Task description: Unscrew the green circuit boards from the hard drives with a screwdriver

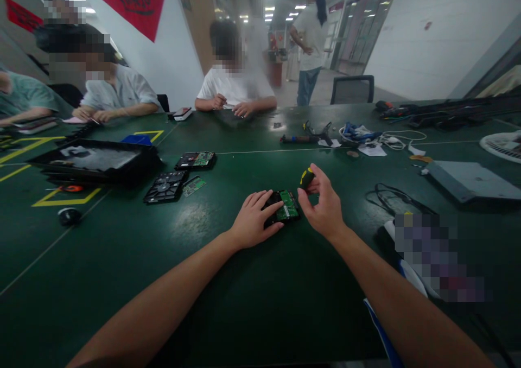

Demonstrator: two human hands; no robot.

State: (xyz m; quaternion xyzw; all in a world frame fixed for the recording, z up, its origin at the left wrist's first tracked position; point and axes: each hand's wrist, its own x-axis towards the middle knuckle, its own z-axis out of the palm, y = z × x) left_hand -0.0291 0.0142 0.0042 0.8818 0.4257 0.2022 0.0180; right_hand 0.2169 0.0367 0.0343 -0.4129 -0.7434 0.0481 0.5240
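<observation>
A hard drive [290,205] with a green circuit board facing up lies on the green table in front of me. My left hand [254,219] rests over its left part, fingers spread and stretched out, thumb along the near edge. In my right hand [323,202], just right of the drive and slightly raised, a screwdriver [306,178] with a yellow and black handle is held between thumb and fingers. I cannot make out its shaft.
Left of the drive lie another hard drive [196,160], a black drive-like part [166,187] and a loose circuit board [194,185]. A black tray [97,164] stands farther left. Cables [362,134] and a grey flat box [476,181] are at right. Several people sit or stand beyond.
</observation>
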